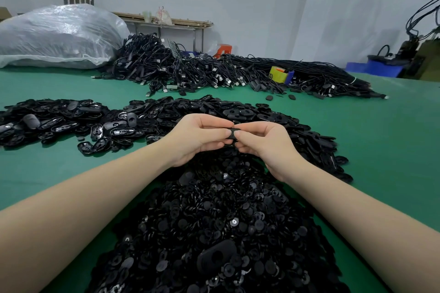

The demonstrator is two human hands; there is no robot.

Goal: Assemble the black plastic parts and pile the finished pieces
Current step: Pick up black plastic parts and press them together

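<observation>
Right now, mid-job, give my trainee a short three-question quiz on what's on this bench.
1. True or false: both hands pinch the same black plastic part.
2. What lies nearest the camera, under the forearms? A) a heap of small round black pieces B) coiled cables C) blue bins
3. What colour is the table surface?

Key:
1. True: the left hand and right hand hold it between them with curled fingers, above the piles.
2. A: the heap of small round pieces; the cables lie at the far side.
3. Green.
</observation>
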